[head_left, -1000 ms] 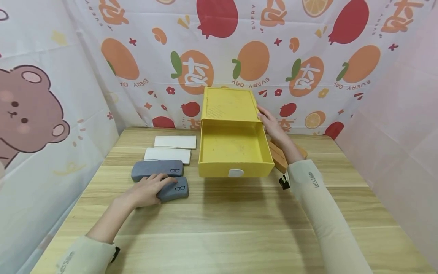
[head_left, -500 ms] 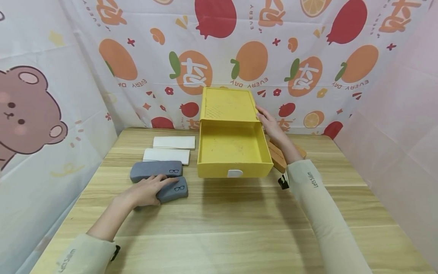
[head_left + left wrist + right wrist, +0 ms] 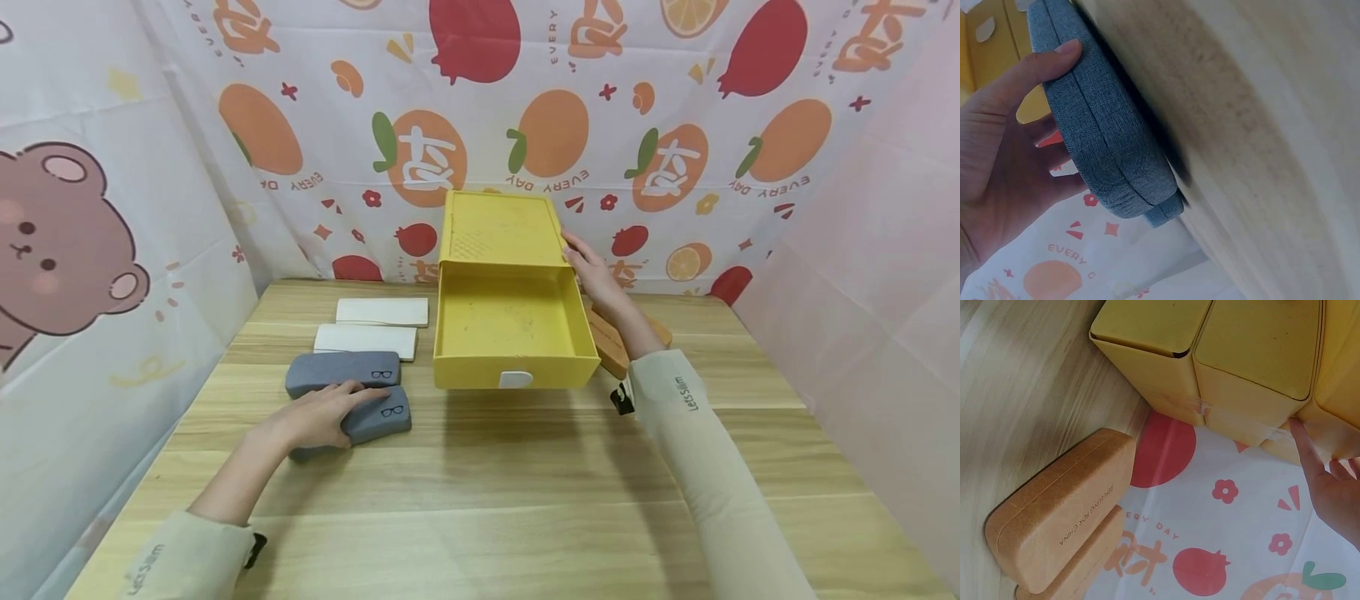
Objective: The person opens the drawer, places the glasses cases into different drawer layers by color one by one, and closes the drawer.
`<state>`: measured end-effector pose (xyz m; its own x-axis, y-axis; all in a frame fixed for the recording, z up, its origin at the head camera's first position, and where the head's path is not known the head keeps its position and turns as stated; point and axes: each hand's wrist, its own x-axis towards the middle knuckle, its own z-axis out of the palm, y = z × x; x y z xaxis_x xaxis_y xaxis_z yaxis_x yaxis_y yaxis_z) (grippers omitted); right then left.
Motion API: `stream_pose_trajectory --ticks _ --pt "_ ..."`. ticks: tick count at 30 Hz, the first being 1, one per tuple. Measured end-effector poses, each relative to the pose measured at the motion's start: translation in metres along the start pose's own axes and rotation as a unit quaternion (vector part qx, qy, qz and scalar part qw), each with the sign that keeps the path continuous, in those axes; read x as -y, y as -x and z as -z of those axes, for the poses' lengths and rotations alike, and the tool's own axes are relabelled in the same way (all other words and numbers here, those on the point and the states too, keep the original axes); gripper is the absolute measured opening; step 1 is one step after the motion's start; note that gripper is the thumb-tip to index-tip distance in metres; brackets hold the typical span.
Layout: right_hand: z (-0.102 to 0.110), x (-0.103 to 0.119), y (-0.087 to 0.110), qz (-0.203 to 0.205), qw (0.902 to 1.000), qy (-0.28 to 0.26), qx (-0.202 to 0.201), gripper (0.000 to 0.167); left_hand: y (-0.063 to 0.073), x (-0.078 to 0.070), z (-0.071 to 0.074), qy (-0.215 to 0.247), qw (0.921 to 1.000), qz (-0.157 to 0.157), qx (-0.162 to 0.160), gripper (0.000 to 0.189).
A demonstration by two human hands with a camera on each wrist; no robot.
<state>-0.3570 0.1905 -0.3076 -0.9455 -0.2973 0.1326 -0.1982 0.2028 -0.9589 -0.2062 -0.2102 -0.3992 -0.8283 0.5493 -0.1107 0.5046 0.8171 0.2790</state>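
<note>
My left hand (image 3: 318, 417) grips the nearer blue-grey glasses case (image 3: 381, 414), thumb on the near side and fingers over the far side. In the left wrist view the thumb presses on this fabric-covered case (image 3: 1097, 119), which lies close to the table top. A second blue-grey glasses case (image 3: 330, 372) lies just behind it. At the centre stands a yellow drawer cabinet (image 3: 506, 229) with its top drawer (image 3: 513, 327) pulled out and nothing inside. My right hand (image 3: 596, 273) touches the cabinet's right side with extended fingers, also seen in the right wrist view.
Two white cases (image 3: 366, 342) lie behind the blue-grey ones. Two brown glasses cases (image 3: 1066, 512) lie right of the cabinet, partly hidden by the right arm in the head view. The wooden table (image 3: 510, 517) ends at a fruit-print cloth (image 3: 322, 125).
</note>
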Motion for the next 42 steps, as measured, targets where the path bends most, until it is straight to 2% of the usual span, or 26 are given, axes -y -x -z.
stream_pose_trajectory --ticks 6,12,18,26,32,36,42 --pt "-0.003 0.017 0.011 -0.009 0.9999 -0.009 0.009 0.05 0.001 0.0 0.005 0.01 0.9999 0.006 -0.007 0.081" --pt "0.002 0.002 0.0 -0.005 0.9999 -0.01 0.005 0.051 0.004 -0.003 0.015 -0.004 0.9997 0.0 -0.024 0.08" --pt "0.001 0.0 0.0 0.0 1.0 0.004 -0.004 0.051 0.006 -0.005 0.031 -0.003 0.999 -0.01 -0.043 0.079" --pt "0.0 0.0 0.001 -0.001 1.0 -0.001 -0.006 0.05 0.008 -0.008 0.054 -0.003 0.9981 -0.001 -0.061 0.073" --pt "-0.003 0.013 0.007 -0.017 0.9998 -0.009 0.005 0.051 0.007 -0.01 0.07 -0.008 0.9971 -0.008 -0.075 0.069" --pt "-0.006 0.021 0.012 -0.018 0.9998 -0.005 0.011 0.051 0.007 -0.013 0.081 -0.016 0.9962 -0.002 -0.086 0.07" --pt "-0.002 0.008 0.005 -0.011 0.9999 0.001 0.001 0.05 0.006 -0.021 0.098 -0.031 0.9953 0.003 -0.092 0.068"
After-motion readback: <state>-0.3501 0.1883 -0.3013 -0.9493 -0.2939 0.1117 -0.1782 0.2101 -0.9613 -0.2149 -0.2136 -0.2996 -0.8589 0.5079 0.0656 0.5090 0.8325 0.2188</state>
